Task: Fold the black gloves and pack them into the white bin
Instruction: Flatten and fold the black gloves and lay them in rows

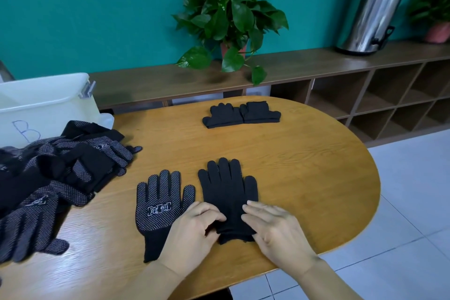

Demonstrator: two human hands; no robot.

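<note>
On the wooden surface [304,178], the left hand [192,231] pinches a plain glove's [227,192] cuff while the right hand [275,229] presses it, fingers straight.

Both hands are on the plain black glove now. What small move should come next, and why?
Probably fold the plain glove in half, cuff toward fingertips: it lies flat, the left hand pinches its cuff, the right hand rests on it, and the folded gloves show that shape.

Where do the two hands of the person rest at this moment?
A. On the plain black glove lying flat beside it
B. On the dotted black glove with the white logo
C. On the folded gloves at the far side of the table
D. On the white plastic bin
A: the left hand and the right hand both touch the cuff end of the plain black glove, not the dotted black glove with the white logo.
</note>
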